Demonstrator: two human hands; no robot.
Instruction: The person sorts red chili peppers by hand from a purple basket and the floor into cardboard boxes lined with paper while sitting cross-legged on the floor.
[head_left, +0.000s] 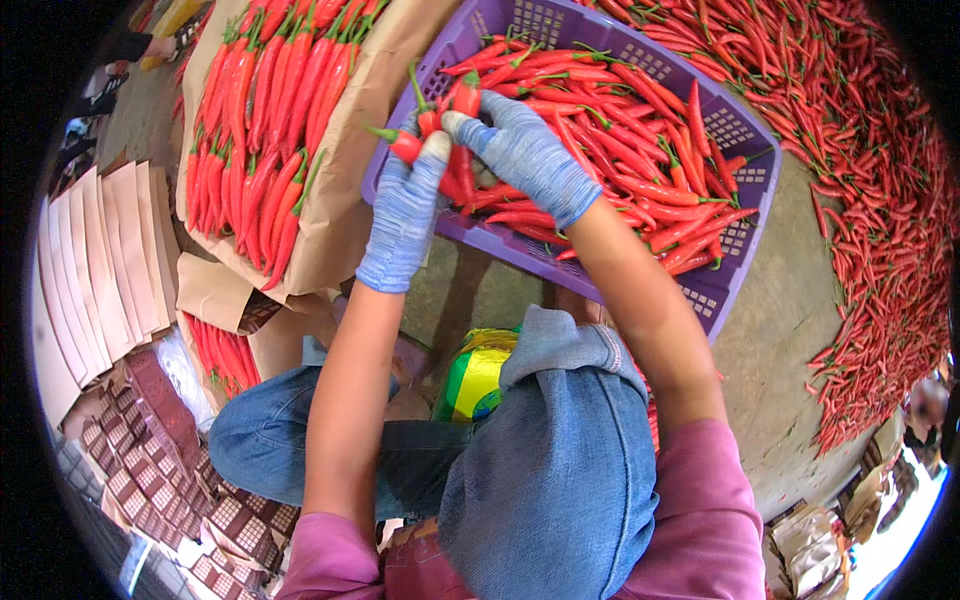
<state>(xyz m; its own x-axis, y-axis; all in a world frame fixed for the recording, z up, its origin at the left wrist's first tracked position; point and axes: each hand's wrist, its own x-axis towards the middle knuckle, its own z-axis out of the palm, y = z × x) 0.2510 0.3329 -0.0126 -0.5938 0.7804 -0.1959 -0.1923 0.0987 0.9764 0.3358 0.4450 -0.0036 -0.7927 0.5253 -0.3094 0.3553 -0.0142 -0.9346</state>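
Both hands wear blue knitted gloves and meet over the left end of a purple plastic crate (525, 251) of red chili peppers (637, 142). My left hand (409, 202) is closed around several red chilies (405, 146), their green stems pointing up and left. My right hand (525, 150) holds a red chili (466, 94) at the same bunch, thumb and fingers near its stem end. Left of the crate, a paper-lined box (337, 195) holds red chilies laid side by side in rows, stems mostly upward.
A large heap of red chilies (885, 225) covers the floor at right. Stacked brown paper sheets (105, 262) lie at left, above brown plastic crates (142, 465). A smaller paper-lined box (214, 289) holds more chilies. A green and yellow package (480, 375) sits between my legs.
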